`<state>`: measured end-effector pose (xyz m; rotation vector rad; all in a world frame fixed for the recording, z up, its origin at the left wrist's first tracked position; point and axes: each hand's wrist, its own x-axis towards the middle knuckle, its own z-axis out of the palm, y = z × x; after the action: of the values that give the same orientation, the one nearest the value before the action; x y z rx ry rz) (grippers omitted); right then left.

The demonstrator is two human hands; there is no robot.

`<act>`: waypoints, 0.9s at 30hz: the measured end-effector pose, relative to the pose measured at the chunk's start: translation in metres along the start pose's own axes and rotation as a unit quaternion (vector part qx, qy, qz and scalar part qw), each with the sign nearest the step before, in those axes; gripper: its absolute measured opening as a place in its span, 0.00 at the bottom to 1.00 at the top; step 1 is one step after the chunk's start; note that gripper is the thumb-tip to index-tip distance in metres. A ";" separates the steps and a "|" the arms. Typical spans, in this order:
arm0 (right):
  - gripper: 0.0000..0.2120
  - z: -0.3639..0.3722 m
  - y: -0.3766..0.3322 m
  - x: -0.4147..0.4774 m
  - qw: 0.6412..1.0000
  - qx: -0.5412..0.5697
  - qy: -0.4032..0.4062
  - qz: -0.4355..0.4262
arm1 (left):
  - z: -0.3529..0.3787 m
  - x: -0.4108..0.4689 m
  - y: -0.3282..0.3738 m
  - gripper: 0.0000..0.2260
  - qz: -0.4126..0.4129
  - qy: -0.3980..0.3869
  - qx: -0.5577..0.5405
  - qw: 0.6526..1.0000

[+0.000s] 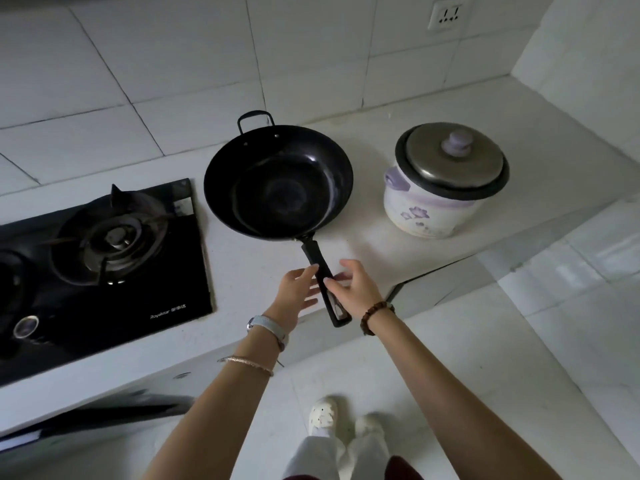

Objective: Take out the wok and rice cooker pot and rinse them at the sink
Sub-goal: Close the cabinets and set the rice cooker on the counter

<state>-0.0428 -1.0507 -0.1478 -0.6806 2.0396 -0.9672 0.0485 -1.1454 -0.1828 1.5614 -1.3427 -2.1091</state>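
Black wok [278, 183] sitting on white counter [381, 244], between gas stove [104, 258] and rice cooker [446, 180]. Left hand [298, 292] spreading open, fingertips touching wok handle [323, 282]. Right hand [353, 289] half open, fingers curling loosely onto handle, not yet gripping.

Black wok [277, 188] upright on counter; lidded floral rice cooker [443, 188] beside.

Your forearms are bare, with no sleeves. Your left wrist carries a pale grey watch band [268, 328] and, further up the arm, a thin rose-gold bangle [246, 364]. Your right wrist carries a brown wooden bead bracelet [372, 315]. You wear light grey trousers [341, 455] and white clogs [322, 414]
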 end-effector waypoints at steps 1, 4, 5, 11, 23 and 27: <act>0.26 0.002 0.003 0.005 1.000 0.018 -0.012 0.016 | 0.002 0.004 0.001 0.18 -0.021 -0.021 -0.043 0.999; 0.20 0.009 0.008 0.018 0.995 0.067 -0.047 0.058 | 0.010 0.011 0.006 0.13 -0.067 -0.084 -0.181 0.978; 0.19 0.011 0.008 0.021 0.991 0.094 -0.059 0.070 | 0.012 0.014 0.007 0.12 -0.075 -0.092 -0.210 0.970; 0.12 0.014 0.004 0.036 0.985 0.071 -0.122 0.095 | 0.026 0.027 0.016 0.09 -0.078 -0.078 -0.236 0.965; 0.07 0.026 0.005 0.040 0.998 0.006 -0.022 0.057 | 0.037 0.030 0.023 0.07 -0.020 -0.039 -0.166 0.985; 0.05 0.021 0.005 0.038 0.999 0.018 -0.027 0.041 | 0.043 0.025 0.024 0.07 -0.010 -0.015 -0.159 0.987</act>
<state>-0.0481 -1.0833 -0.1762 -0.5924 1.9826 -0.9258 -0.0064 -1.1515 -0.1800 1.4219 -0.9419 -2.2329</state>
